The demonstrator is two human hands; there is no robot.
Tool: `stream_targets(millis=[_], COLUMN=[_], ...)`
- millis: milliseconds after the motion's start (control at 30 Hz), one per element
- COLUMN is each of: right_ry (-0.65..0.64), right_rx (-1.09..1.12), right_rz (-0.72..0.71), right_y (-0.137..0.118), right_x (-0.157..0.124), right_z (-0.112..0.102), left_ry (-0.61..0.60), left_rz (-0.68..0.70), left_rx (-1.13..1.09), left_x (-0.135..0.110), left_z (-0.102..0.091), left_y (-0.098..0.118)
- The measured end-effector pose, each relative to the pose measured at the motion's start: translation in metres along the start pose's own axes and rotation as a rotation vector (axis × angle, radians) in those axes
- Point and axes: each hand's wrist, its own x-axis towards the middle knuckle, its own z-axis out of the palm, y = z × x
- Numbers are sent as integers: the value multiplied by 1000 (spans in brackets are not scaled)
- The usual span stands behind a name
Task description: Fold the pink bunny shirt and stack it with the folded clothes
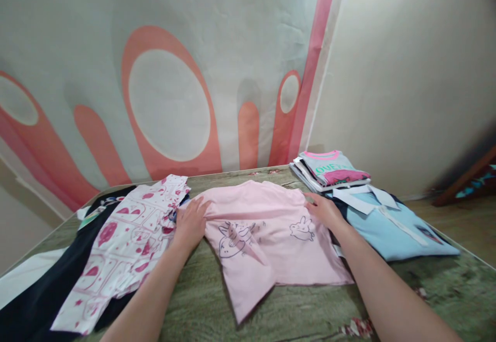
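A pale pink T-shirt (267, 249) with line drawings of rabbits lies in front of me, its lower left corner slanting down in a point. My left hand (192, 221) rests on its upper left edge, fingers stretched over the cloth. At the upper right edge, the fingers of my right hand (324, 210) close on the fabric; the fingertips are partly hidden. To the left of the shirt lies a white garment with a pink print (127, 238), partly behind my left forearm. A light blue collared shirt (391, 228) lies folded to the right of my right hand.
A stack of folded clothes (329, 169), a grey and pink one on top, stands at the back right. Black clothing (50, 285) and a white garment (27, 275) lie at the left. The wood-patterned tabletop (310, 311) meets a wall with a pink-patterned covering (228, 37).
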Motion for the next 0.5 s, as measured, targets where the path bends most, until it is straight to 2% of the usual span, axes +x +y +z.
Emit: stream_targets(millis=[67, 167, 233, 333, 433, 467, 500], right_ry=[-5, -70, -153, -368, -662, -698, -671], right_rx=[-26, -15, 0, 65, 306, 422, 535], right_rz=[22, -14, -51, -53, 101, 160, 211], right_y=[1, -6, -11, -14, -18, -20, -22], right_x=[1, -1, -5, -14, -23, -24, -25], right_z=[5, 11, 10, 0, -9, -9, -8], left_ry=[90, 37, -102, -449, -695, -733, -760], left_rz=[-7, 60, 131, 258, 383, 406, 418], left_rx=[-55, -185, -226, -265, -355, -388, -422], left_x=[-3, -8, -10, -12, -12, -12, -12], left_z=[-1, 0, 1, -7, -27, -35, -44], left_y=[12, 37, 47, 41, 23, 17, 13])
